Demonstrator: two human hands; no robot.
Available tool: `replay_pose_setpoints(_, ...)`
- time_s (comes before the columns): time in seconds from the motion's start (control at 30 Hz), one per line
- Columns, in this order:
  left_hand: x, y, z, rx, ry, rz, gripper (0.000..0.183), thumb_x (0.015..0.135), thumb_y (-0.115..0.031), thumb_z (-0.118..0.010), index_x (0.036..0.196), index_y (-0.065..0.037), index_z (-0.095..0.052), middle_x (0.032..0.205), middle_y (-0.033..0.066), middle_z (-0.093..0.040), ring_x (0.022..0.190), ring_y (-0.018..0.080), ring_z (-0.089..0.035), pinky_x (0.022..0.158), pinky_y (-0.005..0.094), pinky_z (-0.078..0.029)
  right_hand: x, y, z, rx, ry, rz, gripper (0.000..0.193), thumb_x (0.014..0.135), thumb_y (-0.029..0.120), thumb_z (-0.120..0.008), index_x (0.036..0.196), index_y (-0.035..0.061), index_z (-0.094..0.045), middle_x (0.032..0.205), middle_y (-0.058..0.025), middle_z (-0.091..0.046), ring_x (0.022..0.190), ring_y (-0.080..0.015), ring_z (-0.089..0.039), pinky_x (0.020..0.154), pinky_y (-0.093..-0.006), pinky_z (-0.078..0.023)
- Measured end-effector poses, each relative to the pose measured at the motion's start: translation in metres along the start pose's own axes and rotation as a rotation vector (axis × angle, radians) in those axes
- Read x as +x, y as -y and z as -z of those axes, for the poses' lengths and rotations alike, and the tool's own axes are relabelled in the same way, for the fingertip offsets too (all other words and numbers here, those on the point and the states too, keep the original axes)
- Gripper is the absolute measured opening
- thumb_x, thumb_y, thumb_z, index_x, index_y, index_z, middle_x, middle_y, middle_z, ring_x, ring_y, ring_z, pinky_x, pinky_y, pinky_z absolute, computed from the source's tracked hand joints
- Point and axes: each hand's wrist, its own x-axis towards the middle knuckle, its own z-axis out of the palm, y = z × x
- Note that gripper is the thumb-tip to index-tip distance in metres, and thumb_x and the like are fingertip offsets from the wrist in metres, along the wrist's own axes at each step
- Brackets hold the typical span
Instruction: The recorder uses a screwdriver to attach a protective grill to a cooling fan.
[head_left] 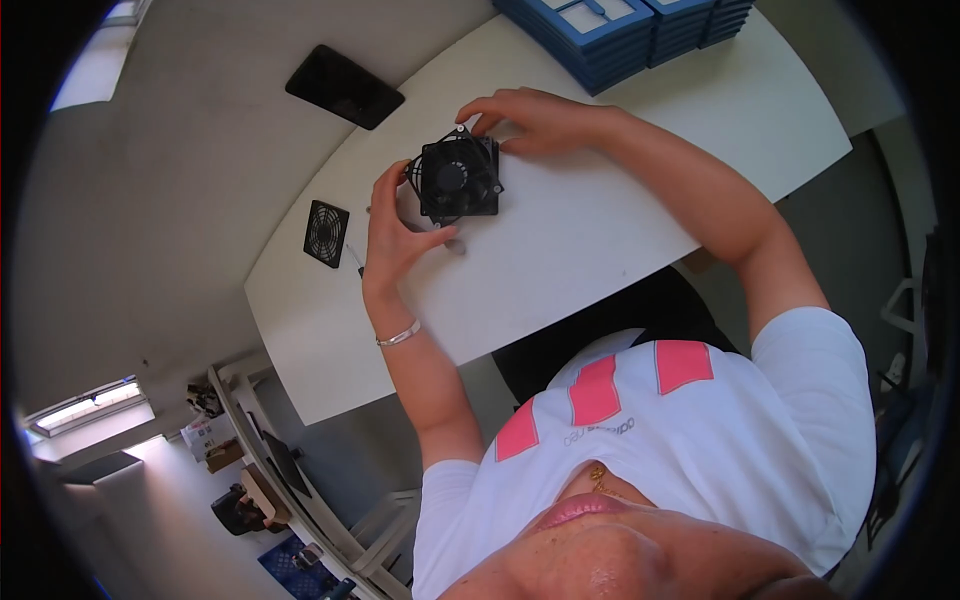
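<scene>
A square black cooling fan (455, 178) lies on the white table, its round hub showing. Over it sits a black fan guard (437, 222), turned at an angle so that its corners stick out past the fan's frame. My left hand (393, 238), with a silver bracelet at the wrist, grips the guard from the left, fingers at its left corner and thumb near the lower one. From the upper right, my right hand (540, 120) reaches in with curved, spread fingers. Its index fingertip is at the guard's upper corner; its thumb is beside the fan's right edge.
Left of my left hand lies a black fan grille (326, 233) with concentric rings. A dark flat tablet-like device (345, 87) lies past the table's far edge. Stacked blue frames (590, 45) stand at the far right of the white table (560, 240). Shelving and equipment appear lower left.
</scene>
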Motion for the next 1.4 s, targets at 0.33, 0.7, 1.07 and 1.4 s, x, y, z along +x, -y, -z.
replay_pose_setpoints(0.33,0.003,0.000,-0.008,-0.055,0.066,-0.001,0.101,0.050,-0.017,-0.092,0.138,-0.005,-0.045,0.127,0.0114,-0.057,0.117,0.0260,-0.054,0.100,0.0371,-0.041,-0.005,-0.002,-0.004,-0.072,-0.064,0.020,0.064,0.079,0.009,-0.072,0.138,0.0115,-0.046,0.124,-0.0094,-0.062,0.119,-0.0281,-0.048,0.105,-0.0392,-0.038)
replay_pose_setpoints(0.7,0.001,-0.014,-0.008,-0.008,0.104,0.025,0.099,0.047,-0.018,-0.092,0.134,-0.003,-0.047,0.117,0.0101,-0.057,0.109,0.0249,-0.054,0.097,0.0370,-0.043,-0.003,-0.006,0.002,-0.265,-0.190,-0.071,0.044,0.077,0.012,-0.074,0.117,0.0062,-0.058,0.114,-0.0114,-0.055,0.116,-0.0297,-0.048,0.100,-0.0383,-0.042)
replay_pose_setpoints(1.07,0.001,-0.014,-0.015,-0.025,0.064,0.017,0.100,0.049,-0.023,-0.092,0.137,-0.006,-0.047,0.119,0.0059,-0.054,0.107,0.0228,-0.052,0.094,0.0363,-0.043,0.000,-0.011,0.002,-0.189,-0.172,-0.060,0.034,0.077,0.009,-0.074,0.110,0.0085,-0.063,0.109,-0.0078,-0.059,0.111,-0.0256,-0.052,0.097,-0.0369,-0.043)
replay_pose_setpoints(1.4,0.002,-0.012,-0.013,-0.014,0.100,0.056,0.101,0.049,-0.018,-0.091,0.139,-0.006,-0.046,0.118,0.0072,-0.056,0.107,0.0222,-0.052,0.095,0.0351,-0.043,-0.001,-0.016,0.001,-0.202,-0.195,-0.026,0.034,0.079,0.010,-0.072,0.111,0.0078,-0.063,0.108,-0.0072,-0.060,0.110,-0.0246,-0.053,0.097,-0.0363,-0.044)
